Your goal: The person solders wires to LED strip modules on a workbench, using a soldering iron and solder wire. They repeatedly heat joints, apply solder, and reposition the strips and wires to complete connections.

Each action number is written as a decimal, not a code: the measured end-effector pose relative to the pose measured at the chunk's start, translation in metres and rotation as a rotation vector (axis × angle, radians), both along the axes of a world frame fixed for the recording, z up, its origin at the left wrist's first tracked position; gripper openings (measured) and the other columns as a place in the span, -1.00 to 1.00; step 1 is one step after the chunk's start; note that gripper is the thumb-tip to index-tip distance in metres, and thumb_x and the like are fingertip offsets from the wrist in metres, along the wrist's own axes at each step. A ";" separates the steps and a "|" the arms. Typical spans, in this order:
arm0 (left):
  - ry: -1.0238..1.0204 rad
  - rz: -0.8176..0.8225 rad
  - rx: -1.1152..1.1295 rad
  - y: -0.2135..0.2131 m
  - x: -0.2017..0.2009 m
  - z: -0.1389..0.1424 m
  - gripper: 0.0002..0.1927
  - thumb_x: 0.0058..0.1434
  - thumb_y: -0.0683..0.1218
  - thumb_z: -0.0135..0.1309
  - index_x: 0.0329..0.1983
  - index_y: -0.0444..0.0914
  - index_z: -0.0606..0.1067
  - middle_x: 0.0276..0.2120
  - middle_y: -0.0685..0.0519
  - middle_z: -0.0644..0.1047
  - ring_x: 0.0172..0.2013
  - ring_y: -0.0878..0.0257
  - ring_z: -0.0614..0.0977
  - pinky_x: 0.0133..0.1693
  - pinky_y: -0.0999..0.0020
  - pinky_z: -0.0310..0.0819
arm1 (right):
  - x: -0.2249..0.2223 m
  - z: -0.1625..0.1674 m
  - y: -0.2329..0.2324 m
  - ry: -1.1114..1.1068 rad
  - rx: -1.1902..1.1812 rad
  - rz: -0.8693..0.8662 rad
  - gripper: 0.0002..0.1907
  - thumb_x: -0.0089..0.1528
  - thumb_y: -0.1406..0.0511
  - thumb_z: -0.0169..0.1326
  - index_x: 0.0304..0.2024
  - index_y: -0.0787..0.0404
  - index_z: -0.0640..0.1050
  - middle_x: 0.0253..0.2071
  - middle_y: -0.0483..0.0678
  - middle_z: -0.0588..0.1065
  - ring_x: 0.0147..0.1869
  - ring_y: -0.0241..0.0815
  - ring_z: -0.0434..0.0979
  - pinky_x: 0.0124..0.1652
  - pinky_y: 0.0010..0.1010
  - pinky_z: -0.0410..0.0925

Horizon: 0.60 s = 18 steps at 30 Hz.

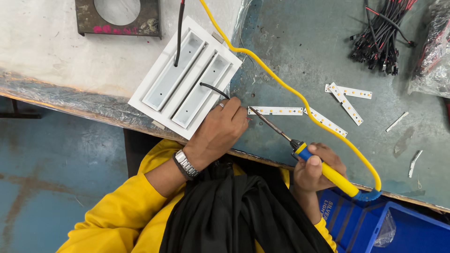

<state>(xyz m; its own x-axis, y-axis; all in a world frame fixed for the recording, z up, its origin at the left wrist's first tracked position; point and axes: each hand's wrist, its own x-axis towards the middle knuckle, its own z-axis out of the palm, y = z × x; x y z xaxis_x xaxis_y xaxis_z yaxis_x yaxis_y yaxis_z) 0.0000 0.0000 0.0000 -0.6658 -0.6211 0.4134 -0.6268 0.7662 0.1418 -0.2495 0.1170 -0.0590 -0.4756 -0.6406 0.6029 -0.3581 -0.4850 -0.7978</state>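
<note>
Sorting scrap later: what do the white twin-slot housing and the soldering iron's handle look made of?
White housing: probably painted metal or moulded plastic, matte with crisp flat edges; can't tell which. Soldering iron in the right hand: glossy yellow plastic handle, blue collar, bare metal tip.

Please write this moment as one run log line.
left hand: pinching wire at LED strip | right hand: holds soldering iron, tip at strip end

fixture (185, 77) left of strip (275, 110), wire bundle (382, 35) far right
</note>
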 end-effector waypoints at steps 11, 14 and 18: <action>-0.018 0.003 -0.010 0.000 0.000 0.004 -0.80 0.21 -0.09 0.12 -0.54 -0.18 0.49 -0.39 0.08 0.40 -0.20 0.20 0.46 -0.31 0.37 0.43 | 0.023 0.029 -0.006 0.160 -0.004 0.052 -0.67 0.36 0.20 0.11 -0.22 0.42 0.52 -0.53 0.05 0.41 -0.56 -0.23 0.41 -0.48 -0.47 0.29; 0.000 -0.009 -0.006 0.000 0.001 0.003 -0.79 0.21 -0.09 0.12 -0.55 -0.19 0.48 -0.39 0.07 0.40 -0.21 0.19 0.47 -0.32 0.36 0.44 | 0.027 0.035 -0.008 0.190 -0.010 0.081 -0.69 0.35 0.21 0.09 -0.25 0.39 0.51 -0.61 -0.03 0.39 -0.59 -0.25 0.39 -0.53 -0.50 0.27; 0.043 0.005 0.026 0.000 0.000 0.002 -0.80 0.22 -0.12 0.11 -0.54 -0.21 0.49 -0.39 0.04 0.40 -0.25 0.18 0.47 -0.30 0.34 0.45 | 0.029 0.041 -0.007 0.275 -0.016 0.095 -0.70 0.36 0.20 0.08 -0.25 0.37 0.49 -0.62 -0.04 0.39 -0.57 -0.22 0.40 -0.51 -0.46 0.30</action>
<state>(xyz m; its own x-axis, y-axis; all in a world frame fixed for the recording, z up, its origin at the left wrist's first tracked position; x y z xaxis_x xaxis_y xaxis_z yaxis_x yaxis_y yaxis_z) -0.0002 -0.0002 0.0023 -0.6444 -0.6353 0.4256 -0.6235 0.7587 0.1886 -0.2207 0.1099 -0.0178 -0.2307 -0.6638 0.7114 -0.5123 -0.5387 -0.6688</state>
